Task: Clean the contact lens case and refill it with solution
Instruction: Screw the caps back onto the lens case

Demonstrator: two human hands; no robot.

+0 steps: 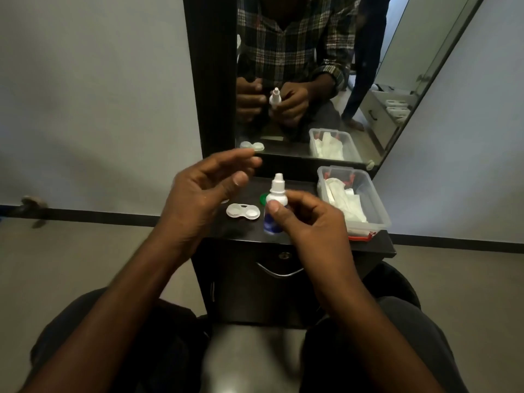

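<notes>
The right hand [309,219] pinched the bottle [273,207] upright between thumb and fingers, raised above the black counter [380,245], nozzle bare and pointing up; I took that grip as a way to keep the solution from spilling until it was tipped. The left hand [204,191] hovered just beside it, fingers loosely curled and parted; thumb and forefinger looked close to each other, but whether they nipped a small cap I could not tell, for nothing showed between them. The case [243,211] lay flat on the counter just left of the bottle, both wells uncovered and facing up, which I judged suited it for filling. A green lid [263,197] peeped out behind the bottle, mostly hidden by it; the other lid I could not find. To the right stood a clear tub [377,211] of white tissues, near at hand for wiping, I supposed. The mirror [312,80] behind showed the same hands and bottle from the front, yet too dim to settle the left hand's grip. Whether the wells were wet or dry was too small to make out, and the bottle's label was blurred.
</notes>
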